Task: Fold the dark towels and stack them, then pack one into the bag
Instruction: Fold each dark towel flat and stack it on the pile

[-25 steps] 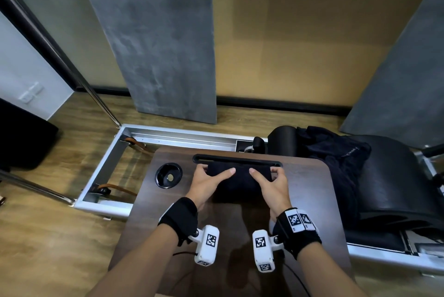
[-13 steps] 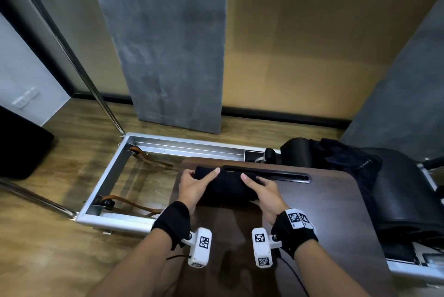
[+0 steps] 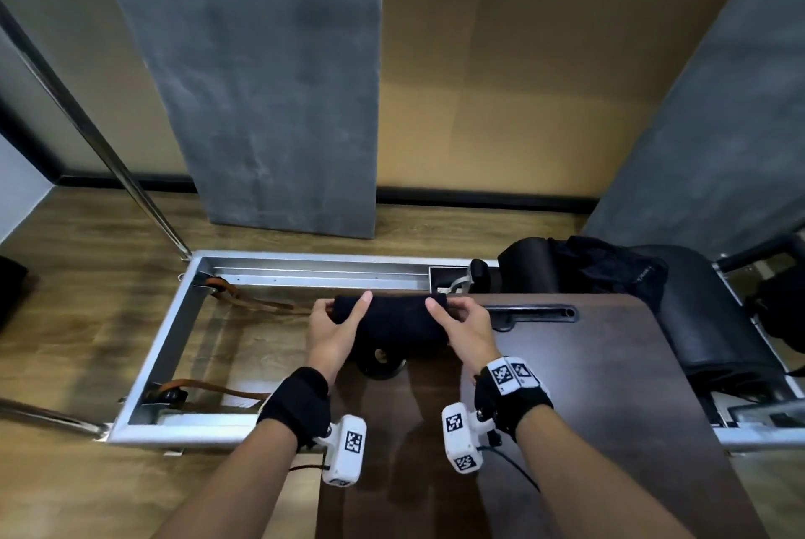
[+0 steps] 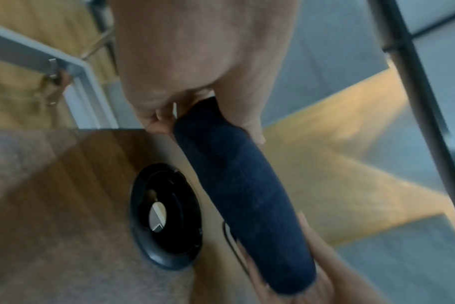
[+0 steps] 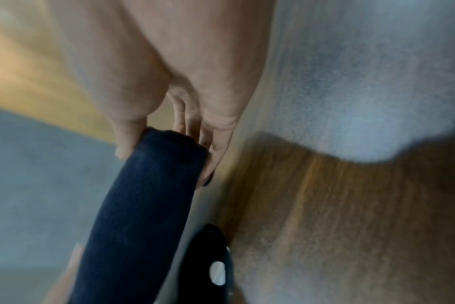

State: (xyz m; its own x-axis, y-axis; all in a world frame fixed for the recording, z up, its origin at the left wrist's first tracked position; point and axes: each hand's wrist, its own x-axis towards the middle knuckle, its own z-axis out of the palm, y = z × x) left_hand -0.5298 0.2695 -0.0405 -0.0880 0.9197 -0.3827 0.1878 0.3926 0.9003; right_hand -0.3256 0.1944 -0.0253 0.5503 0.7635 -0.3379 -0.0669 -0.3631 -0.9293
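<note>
A folded dark navy towel (image 3: 394,323) hangs in the air above the far left corner of the dark wooden table (image 3: 610,386). My left hand (image 3: 333,323) grips its left end, thumb on top and fingers underneath. My right hand (image 3: 461,325) grips its right end the same way. The left wrist view shows the towel (image 4: 247,195) as a thick bundle running from my left hand (image 4: 203,115) away to the other hand. In the right wrist view, the towel (image 5: 143,216) is pinched by my right hand (image 5: 169,139) at its end. No bag can be made out.
A round black grommet (image 3: 381,360) sits in the table right under the towel, and a long slot (image 3: 536,314) runs along the far edge. Left of the table lies a metal frame (image 3: 174,338) on the wooden floor. Dark cloth (image 3: 610,268) lies on a black padded carriage (image 3: 714,320) at the right.
Both hands have lifted the folded towel off the table's far edge and carried it left, over the grommet at the table's corner. The head view has also turned left.
</note>
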